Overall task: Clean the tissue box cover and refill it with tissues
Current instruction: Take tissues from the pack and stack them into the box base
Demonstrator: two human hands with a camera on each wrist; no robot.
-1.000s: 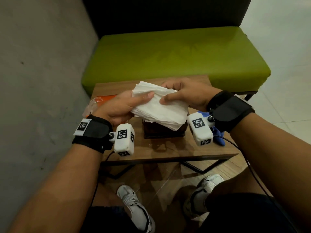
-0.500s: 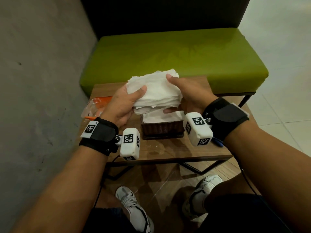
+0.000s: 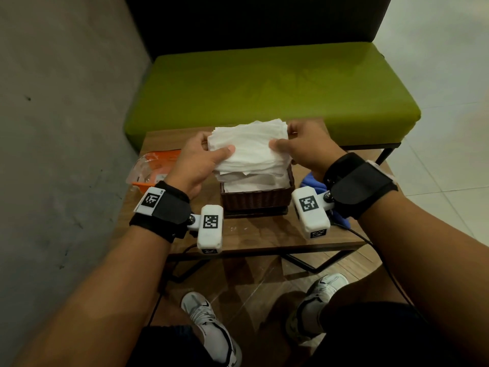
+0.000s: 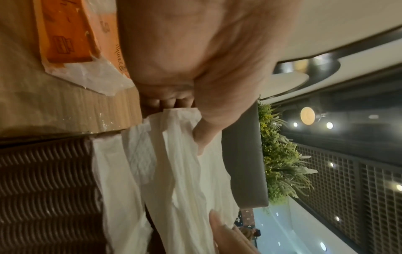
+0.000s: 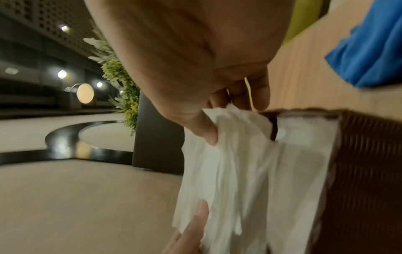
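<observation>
A thick stack of white tissues (image 3: 250,148) (image 4: 180,171) (image 5: 234,163) is held flat just above a dark brown woven tissue box cover (image 3: 258,198) (image 4: 43,189) (image 5: 365,171) on the small wooden table (image 3: 251,235). My left hand (image 3: 201,160) grips the stack's left edge, thumb on top and fingers underneath. On the right edge my right hand (image 3: 304,148) holds it the same way. More white tissues (image 3: 248,184) lie inside the cover under the stack.
An orange and clear plastic tissue wrapper (image 3: 153,168) (image 4: 71,39) lies at the table's left. A blue cloth (image 3: 312,181) (image 5: 367,56) lies at the right, behind my right wrist. A green bench (image 3: 270,91) stands beyond the table, a grey wall at the left.
Both hands have turned the tissue stack flat and brought it level over the open cover, with a thumb on top at each side.
</observation>
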